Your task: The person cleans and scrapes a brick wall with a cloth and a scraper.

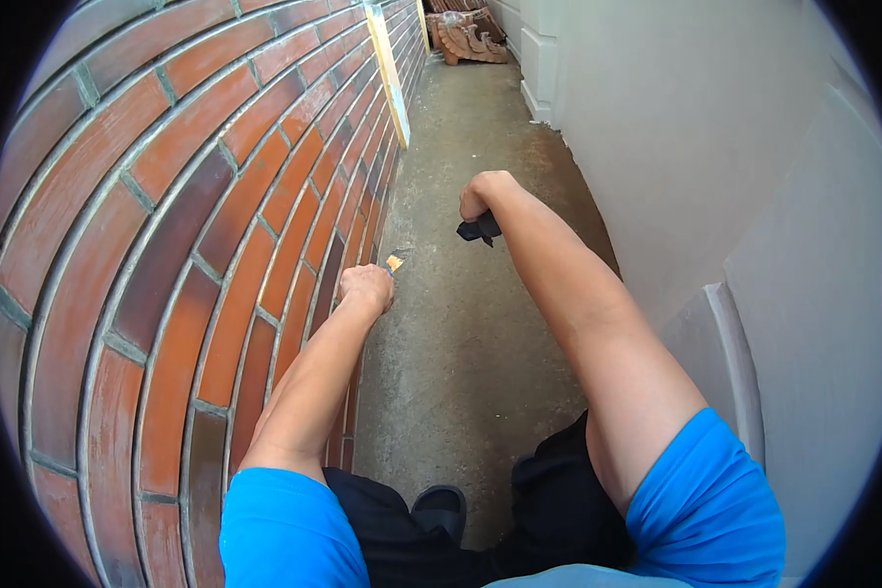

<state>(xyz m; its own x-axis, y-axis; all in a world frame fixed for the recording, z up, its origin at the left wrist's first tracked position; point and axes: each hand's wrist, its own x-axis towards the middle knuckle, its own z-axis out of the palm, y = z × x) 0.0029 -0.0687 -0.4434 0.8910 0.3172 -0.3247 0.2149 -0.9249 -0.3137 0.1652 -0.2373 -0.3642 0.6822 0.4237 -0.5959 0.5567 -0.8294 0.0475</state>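
Note:
Beside the foot of the brick wall [250, 260], my left hand [366, 286] is closed around a small tool with a yellowish tip [394, 263]. Most of that tool is hidden by my fingers, so its kind cannot be made out. Farther forward and to the right, my right hand [482, 193] is closed on a black cloth [478, 230], which hangs below the fingers over the concrete floor [461, 353]. A gap separates the two hands.
A pale wooden strip [389, 78] leans on the brick wall ahead. Carved reddish-brown pieces [468, 41] are stacked at the passage's far end. A light grey wall [696, 127] bounds the right side. My dark shoe [441, 512] stands on the floor below.

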